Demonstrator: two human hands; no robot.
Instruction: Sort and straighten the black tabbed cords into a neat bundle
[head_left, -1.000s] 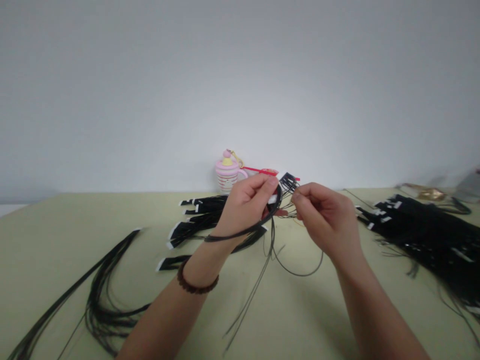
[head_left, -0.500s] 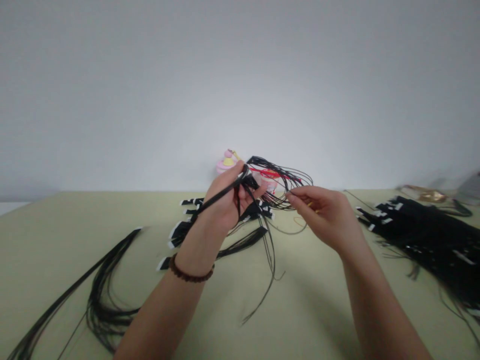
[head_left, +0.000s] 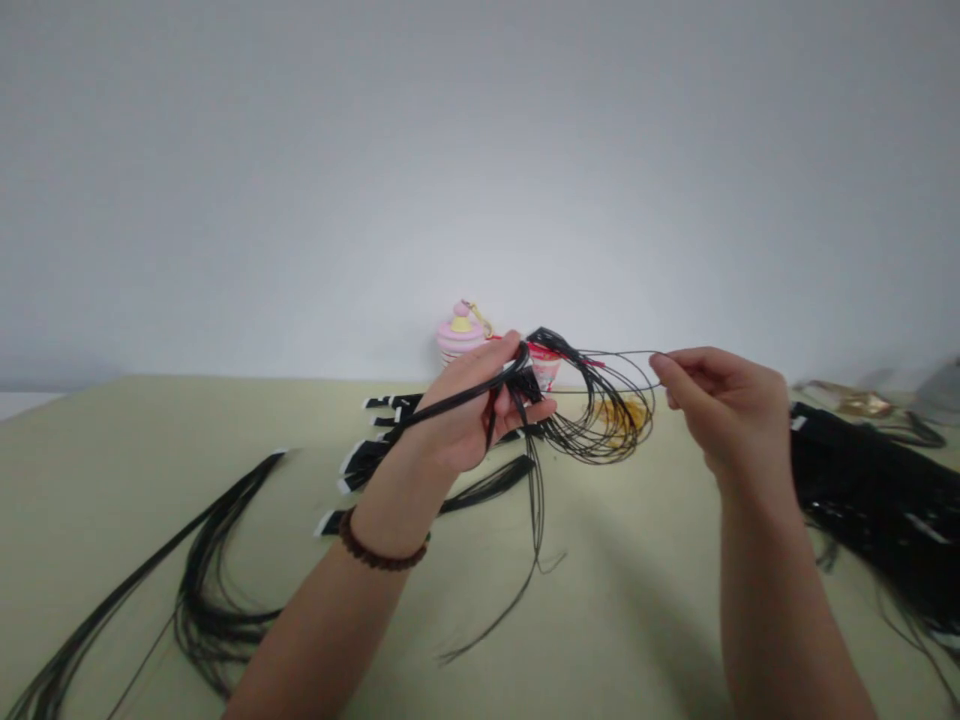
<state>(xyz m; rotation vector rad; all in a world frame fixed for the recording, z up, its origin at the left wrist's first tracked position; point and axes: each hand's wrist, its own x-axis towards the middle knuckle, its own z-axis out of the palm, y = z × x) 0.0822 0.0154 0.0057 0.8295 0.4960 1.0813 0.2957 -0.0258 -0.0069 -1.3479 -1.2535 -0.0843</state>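
Observation:
My left hand is closed around a bundle of thin black strands, which loops out in wide coils to the right and hangs down in loose ends. A thicker flat black band of it runs back over the wrist. My right hand pinches a single thin black strand from the coils and holds it stretched out to the right. Below the left hand, more black strand bundles with white-taped ends lie on the table, partly hidden by the arm.
On the pale green table, a long black bundle lies at left and a big black pile at right. Behind the hands stand a pink-topped container and a red and white cup. A yellow tangle shows through the coils.
My right hand has moved to the right, drawing the strand out from the bundle. My left hand has shifted slightly right, and the coils have spread wider.

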